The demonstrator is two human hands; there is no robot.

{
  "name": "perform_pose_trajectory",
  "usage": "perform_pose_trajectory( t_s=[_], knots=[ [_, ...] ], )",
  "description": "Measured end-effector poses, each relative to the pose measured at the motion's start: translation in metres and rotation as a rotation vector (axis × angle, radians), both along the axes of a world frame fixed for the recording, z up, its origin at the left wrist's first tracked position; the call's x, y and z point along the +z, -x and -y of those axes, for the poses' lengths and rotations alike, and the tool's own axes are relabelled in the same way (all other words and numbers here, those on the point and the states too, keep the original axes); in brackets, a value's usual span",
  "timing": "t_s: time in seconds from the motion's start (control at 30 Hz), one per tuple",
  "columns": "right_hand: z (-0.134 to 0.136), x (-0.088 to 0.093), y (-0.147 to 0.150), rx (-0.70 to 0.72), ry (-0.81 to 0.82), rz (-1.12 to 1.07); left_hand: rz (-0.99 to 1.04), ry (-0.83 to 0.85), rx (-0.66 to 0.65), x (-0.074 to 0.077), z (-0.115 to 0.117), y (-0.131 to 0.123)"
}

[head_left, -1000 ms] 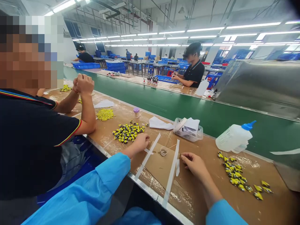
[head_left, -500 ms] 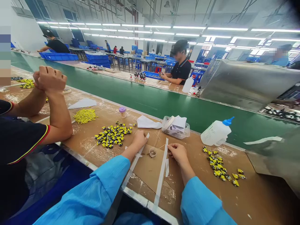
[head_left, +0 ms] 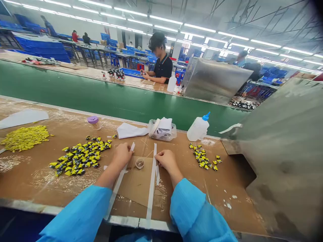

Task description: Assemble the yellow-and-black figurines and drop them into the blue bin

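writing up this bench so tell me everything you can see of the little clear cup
The small round cup looks like clear plastic, with low walls and a pale rim. It stands upright, open-topped, on flat cardboard, near its far edge, between two white strips. Brown shows inside; whether contents or cardboard seen through, I cannot tell. A thin stick reaches close to its far right side; contact is unclear. Neither the left hand nor the right hand touches it.
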State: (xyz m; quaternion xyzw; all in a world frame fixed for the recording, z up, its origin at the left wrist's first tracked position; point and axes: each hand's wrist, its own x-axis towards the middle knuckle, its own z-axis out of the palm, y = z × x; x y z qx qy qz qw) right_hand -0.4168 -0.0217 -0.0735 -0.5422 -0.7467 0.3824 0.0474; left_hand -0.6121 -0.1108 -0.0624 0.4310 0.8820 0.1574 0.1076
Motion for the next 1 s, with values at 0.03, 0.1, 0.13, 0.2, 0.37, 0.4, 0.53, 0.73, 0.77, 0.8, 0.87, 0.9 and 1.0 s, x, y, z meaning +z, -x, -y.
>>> perform_pose_trajectory(
  t_s=[0.03, 0.1, 0.13, 0.2, 0.37, 0.4, 0.53, 0.73, 0.77, 0.8, 0.87, 0.9, 1.0],
  knots=[
    [0.001, 0.0, 0.001, -0.001, -0.005, 0.002, -0.002, -0.001, -0.005, 0.001, 0.003, -0.001],
    [0.002, 0.0, 0.002, -0.007, -0.016, 0.006, -0.001, -0.004, -0.005, 0.002, 0.01, -0.004],
    [0.002, 0.0, 0.003, -0.012, -0.023, 0.008, 0.003, -0.005, -0.003, 0.002, 0.013, -0.005],
    [0.003, 0.0, 0.004, -0.025, -0.036, 0.012, 0.017, -0.008, 0.001, 0.001, 0.016, -0.006],
    [0.004, -0.001, 0.005, -0.051, -0.054, 0.003, 0.056, -0.009, 0.012, -0.003, 0.017, -0.001],
    [0.004, -0.003, 0.004, -0.052, -0.053, -0.003, 0.06, -0.01, 0.014, -0.004, 0.018, 0.0],
    [0.003, -0.009, 0.002, -0.047, -0.032, -0.027, 0.071, -0.021, 0.027, -0.005, 0.021, 0.001],
    [0.002, -0.01, 0.001, -0.062, -0.014, -0.046, 0.1, -0.036, 0.064, -0.003, 0.022, -0.001],
    [0.002, -0.01, 0.001, -0.065, -0.01, -0.049, 0.104, -0.037, 0.07, -0.003, 0.022, -0.001],
    [0.002, -0.01, 0.001, -0.068, -0.004, -0.051, 0.11, -0.037, 0.075, -0.004, 0.022, -0.001],
    [0.002, -0.009, 0.001, -0.074, 0.012, -0.055, 0.121, -0.037, 0.087, -0.004, 0.021, 0.0],
    [0.002, -0.01, 0.001, -0.077, 0.02, -0.058, 0.127, -0.035, 0.092, -0.005, 0.02, 0.001],
    [0.001, -0.011, 0.003, -0.088, 0.041, -0.071, 0.141, -0.022, 0.103, -0.006, 0.018, 0.001]
  ],
)
